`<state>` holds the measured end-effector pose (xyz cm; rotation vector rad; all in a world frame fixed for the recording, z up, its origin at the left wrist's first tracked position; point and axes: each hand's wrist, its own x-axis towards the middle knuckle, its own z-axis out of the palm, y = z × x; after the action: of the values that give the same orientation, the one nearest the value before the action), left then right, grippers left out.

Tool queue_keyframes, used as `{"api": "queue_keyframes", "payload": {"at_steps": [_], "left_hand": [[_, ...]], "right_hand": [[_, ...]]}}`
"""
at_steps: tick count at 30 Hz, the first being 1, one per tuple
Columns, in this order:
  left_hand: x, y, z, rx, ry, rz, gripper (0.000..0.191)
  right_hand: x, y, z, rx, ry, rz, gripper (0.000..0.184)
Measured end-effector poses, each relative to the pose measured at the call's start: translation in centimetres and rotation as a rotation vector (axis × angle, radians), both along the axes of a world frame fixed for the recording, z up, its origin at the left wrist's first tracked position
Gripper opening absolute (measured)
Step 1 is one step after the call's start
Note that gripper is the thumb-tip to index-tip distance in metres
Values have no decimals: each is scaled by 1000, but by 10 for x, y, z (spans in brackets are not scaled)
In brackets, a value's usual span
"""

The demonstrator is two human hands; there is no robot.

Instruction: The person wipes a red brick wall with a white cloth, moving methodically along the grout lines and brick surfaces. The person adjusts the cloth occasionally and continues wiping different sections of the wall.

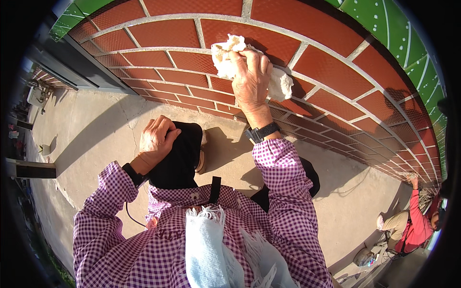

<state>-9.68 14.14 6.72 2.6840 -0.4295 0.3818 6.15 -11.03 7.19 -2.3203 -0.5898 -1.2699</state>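
Observation:
My right hand presses a crumpled white cloth against a wall of red brick-shaped tiles with pale joints. Parts of the cloth stick out on both sides of the fingers, and the palm side of the hand is hidden. My left hand rests on my bent knee in black trousers, its fingers curled a little, with nothing seen in it. A dark strap is around each wrist. A pale blue fringed scarf hangs over my checked shirt.
At the far right a person in a red top reaches one hand to the same wall, near a bucket-like container on the ground. Green patterned tiles edge the wall's top. A grey door stands at the left, above the concrete floor.

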Motion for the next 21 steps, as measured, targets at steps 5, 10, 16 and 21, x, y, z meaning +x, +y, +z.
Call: {"api": "queue_keyframes", "payload": {"at_steps": [5, 10, 16, 21], "left_hand": [[1, -1, 1, -28, 16, 0, 18], [1, 2, 1, -16, 22, -1, 18], [1, 4, 0, 0, 39, 28, 18], [2, 8, -2, -5, 30, 28, 19]], "right_hand": [[-22, -62, -1, 5, 82, -98, 42], [-44, -138, -2, 33, 32, -273, 47], [-50, -225, -31, 519, -54, -391, 42], [-49, -285, -34, 1574, -229, -29, 29]]}}
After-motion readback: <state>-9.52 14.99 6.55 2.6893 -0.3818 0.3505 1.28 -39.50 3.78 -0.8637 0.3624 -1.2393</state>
